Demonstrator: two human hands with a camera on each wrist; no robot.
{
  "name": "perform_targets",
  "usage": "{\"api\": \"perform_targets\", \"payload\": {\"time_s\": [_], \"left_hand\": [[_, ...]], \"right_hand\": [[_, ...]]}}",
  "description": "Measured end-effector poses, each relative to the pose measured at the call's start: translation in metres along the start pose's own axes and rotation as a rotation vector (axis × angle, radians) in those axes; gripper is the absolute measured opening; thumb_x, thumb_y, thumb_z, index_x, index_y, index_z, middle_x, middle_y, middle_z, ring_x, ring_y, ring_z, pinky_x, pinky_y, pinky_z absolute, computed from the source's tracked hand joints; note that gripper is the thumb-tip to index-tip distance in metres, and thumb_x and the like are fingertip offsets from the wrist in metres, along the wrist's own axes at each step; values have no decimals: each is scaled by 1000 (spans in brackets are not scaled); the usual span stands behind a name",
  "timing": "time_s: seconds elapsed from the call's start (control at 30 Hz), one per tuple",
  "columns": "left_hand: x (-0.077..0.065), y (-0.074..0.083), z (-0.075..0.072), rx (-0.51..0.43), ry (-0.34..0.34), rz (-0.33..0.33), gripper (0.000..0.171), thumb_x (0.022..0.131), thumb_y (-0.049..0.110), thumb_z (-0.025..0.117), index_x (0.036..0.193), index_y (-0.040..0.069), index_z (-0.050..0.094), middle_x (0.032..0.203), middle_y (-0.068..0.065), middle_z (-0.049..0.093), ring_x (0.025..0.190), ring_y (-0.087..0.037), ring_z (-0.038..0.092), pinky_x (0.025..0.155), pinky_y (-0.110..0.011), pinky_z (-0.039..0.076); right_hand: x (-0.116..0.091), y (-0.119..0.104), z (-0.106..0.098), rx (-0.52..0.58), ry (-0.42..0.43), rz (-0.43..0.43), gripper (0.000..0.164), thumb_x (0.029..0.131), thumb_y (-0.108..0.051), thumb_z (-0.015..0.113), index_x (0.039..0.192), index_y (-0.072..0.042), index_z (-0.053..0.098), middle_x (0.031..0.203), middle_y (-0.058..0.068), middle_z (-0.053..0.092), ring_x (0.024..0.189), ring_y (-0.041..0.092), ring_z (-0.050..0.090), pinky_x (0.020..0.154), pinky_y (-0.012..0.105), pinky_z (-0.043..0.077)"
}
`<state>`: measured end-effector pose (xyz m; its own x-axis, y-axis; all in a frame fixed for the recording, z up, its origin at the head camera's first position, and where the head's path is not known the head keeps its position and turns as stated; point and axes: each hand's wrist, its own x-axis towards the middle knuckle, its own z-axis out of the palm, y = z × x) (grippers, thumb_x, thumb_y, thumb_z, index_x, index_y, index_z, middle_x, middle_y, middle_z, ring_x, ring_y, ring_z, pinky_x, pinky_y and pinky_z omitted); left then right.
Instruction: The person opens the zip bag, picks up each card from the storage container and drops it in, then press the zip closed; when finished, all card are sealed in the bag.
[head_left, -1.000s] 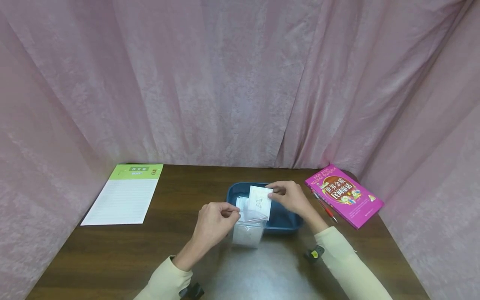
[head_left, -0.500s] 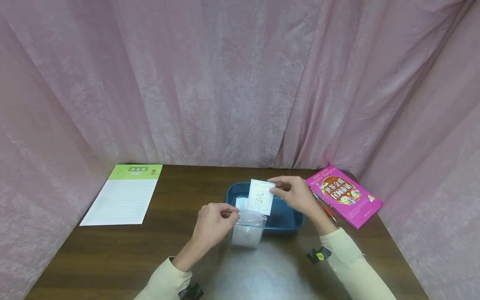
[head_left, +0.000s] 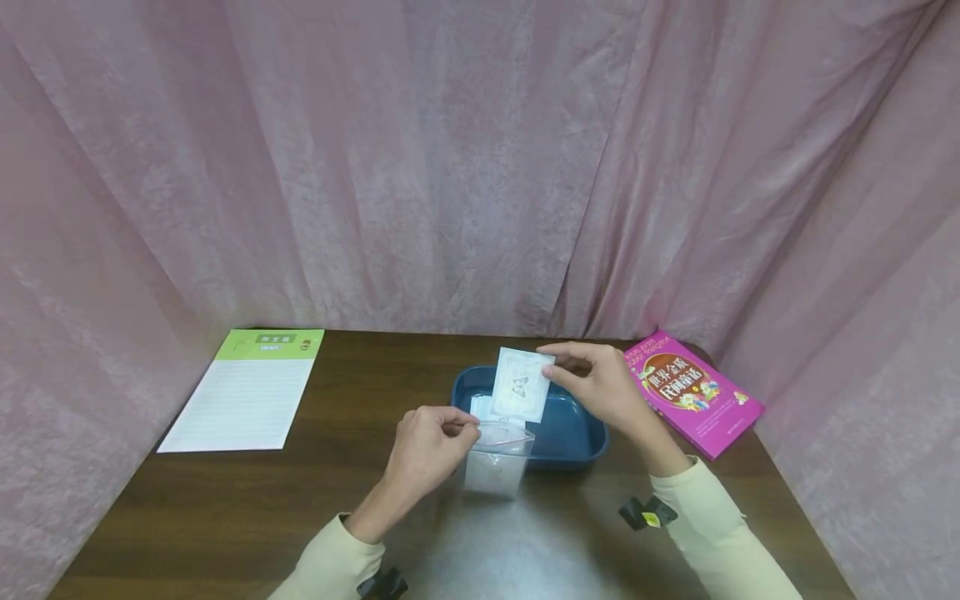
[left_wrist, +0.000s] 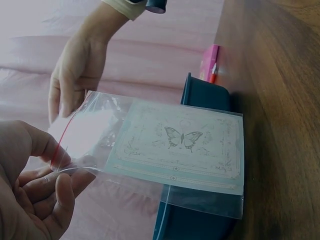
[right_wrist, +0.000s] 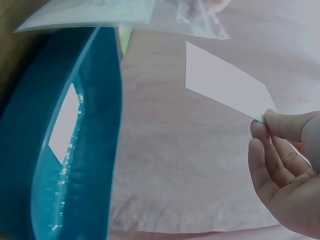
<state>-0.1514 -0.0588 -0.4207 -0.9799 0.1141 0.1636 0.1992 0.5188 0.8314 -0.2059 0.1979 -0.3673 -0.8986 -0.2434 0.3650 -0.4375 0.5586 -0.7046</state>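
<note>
My left hand (head_left: 429,446) pinches the top edge of a clear zip bag (head_left: 498,468) by its corner. Inside the bag, the left wrist view shows a pale card (left_wrist: 177,147) printed with a butterfly. Between the thumb and fingers of my right hand (head_left: 600,387) is a white butterfly card (head_left: 522,385), held by its upper right part above the bag's mouth. Behind the bag stands a blue plastic basin (head_left: 573,446). Another white card (right_wrist: 66,122) lies inside it, seen in the right wrist view.
A pad of lined paper (head_left: 251,400) with a green header lies at the left of the wooden table (head_left: 225,517). On the right is a magenta book (head_left: 693,396). A red pen (left_wrist: 214,74) shows beside the book in the left wrist view. Pink curtains (head_left: 420,167) surround the table.
My right hand has lifted the butterfly card up from the bag's mouth and shifted slightly right. The left hand and the bag have stayed nearly still.
</note>
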Motion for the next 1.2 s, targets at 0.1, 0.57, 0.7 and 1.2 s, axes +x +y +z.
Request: {"api": "perform_targets", "payload": {"time_s": [0.1,0.57,0.7,1.2], "left_hand": [[0,0,0,2,0,0,13,90,13,69,93,10,82,83,0,77,57,-11,58,47,-26,43],[1,0,1,3,5,16,13,90,13,69,92,9,81,83,0,77,59,-11,59,49,-26,45],[1,-1,1,0,5,17,13,90,13,69,92,9,81,84,-1,78,59,-11,59,48,-26,45],[1,0,1,-3,8,14,13,89,14,70,92,8,81,85,-2,78,62,-10,62,51,-26,48]], "right_hand": [[-2,-6,-3,-7,15,-11,26,88,-13,80,114,-13,79,89,3,76,74,14,67,62,27,53],[-12,-27,-11,2,66,-72,28,88,-13,80,115,-14,78,91,0,76,73,14,67,62,28,54],[-16,-29,-10,5,72,-76,28,88,-15,81,116,-16,78,90,-3,76,74,12,68,60,28,54],[-25,-29,-3,-5,65,-82,28,87,-17,81,115,-17,78,92,-4,77,79,10,70,67,29,57]]}}
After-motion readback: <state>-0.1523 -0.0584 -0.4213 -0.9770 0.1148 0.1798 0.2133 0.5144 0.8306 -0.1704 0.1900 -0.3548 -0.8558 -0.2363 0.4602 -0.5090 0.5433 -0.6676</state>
